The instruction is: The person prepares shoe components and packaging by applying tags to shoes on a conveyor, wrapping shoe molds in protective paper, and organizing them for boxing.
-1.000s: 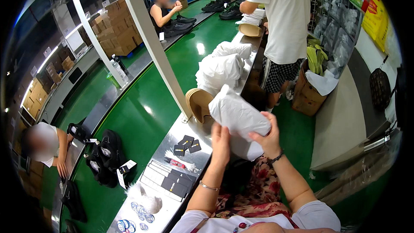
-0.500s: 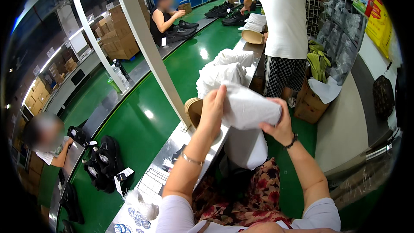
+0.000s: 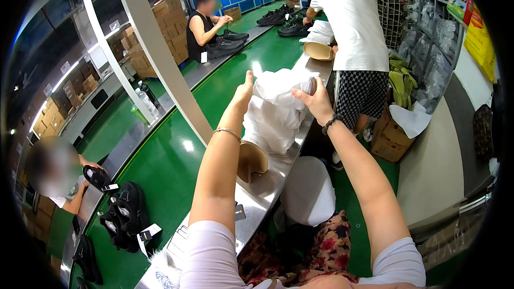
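A white paper-wrapped bundle (image 3: 281, 88) rests on top of a pile of similar white bundles (image 3: 273, 131) at the bench's edge. My right hand (image 3: 317, 101) grips its right end, thumb on the near side. Against its left end is my left hand (image 3: 243, 92), thumb upright and the other fingers largely hidden. Close below the pile, a curved tan cardboard piece (image 3: 251, 161) stands on the metal ledge (image 3: 267, 187).
A white post (image 3: 160, 53) rises left of my left arm. Black shoes (image 3: 128, 211) with tags lie on the green conveyor (image 3: 176, 166). A white-topped stool (image 3: 310, 190) stands below the ledge. A person in a white shirt (image 3: 356, 27) works ahead; two others sit across the conveyor.
Both hands have moved forward, away from me, bringing the white bundle from above the stool onto the pile. The tan cardboard piece is now in fuller view.
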`<state>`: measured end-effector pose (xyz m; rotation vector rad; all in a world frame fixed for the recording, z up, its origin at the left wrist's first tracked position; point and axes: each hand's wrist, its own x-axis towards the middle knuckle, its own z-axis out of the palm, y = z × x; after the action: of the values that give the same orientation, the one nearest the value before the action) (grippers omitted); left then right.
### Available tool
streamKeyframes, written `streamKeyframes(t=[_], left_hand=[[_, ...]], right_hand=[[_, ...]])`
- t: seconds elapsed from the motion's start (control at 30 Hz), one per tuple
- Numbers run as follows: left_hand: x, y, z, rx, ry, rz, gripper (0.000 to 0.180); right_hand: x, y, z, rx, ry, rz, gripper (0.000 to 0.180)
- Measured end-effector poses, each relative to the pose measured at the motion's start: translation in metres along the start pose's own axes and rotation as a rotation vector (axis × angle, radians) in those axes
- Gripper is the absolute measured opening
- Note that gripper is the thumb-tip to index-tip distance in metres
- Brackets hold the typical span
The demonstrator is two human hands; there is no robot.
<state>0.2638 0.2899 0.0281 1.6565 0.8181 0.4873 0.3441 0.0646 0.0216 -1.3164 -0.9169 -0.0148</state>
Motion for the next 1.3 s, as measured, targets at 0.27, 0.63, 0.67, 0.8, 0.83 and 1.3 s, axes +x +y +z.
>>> streamKeyframes(t=[0.27,0.63,0.67,0.8,0.83,1.3], left_hand=[[-0.014,-0.023,0.014,0.326,-0.058,0.058,0.073],[-0.039,-0.009,0.005,0.274,0.277,0.218,0.063],[-0.046,-0.009,0.003,0.232,0.350,0.325,0.055],[-0.121,-0.011,-0.006,-0.048,0.426,0.671,0.034],[-0.153,-0.007,-0.012,-0.119,0.378,0.672,0.027],[-0.431,-0.032,-0.021,-1.350,-1.140,0.792,0.046]], right_hand=[[-0.017,0.004,0.011,-0.435,-0.048,-0.015,0.073],[-0.020,0.004,-0.014,-0.198,-0.168,0.029,0.110],[-0.023,0.002,-0.021,-0.229,-0.151,0.102,0.112],[-0.036,-0.010,-0.030,-0.255,-0.094,0.083,0.108],[-0.041,-0.011,-0.032,-0.306,-0.064,0.072,0.097],[-0.210,-0.011,0.015,-0.122,-0.069,0.351,0.024]])
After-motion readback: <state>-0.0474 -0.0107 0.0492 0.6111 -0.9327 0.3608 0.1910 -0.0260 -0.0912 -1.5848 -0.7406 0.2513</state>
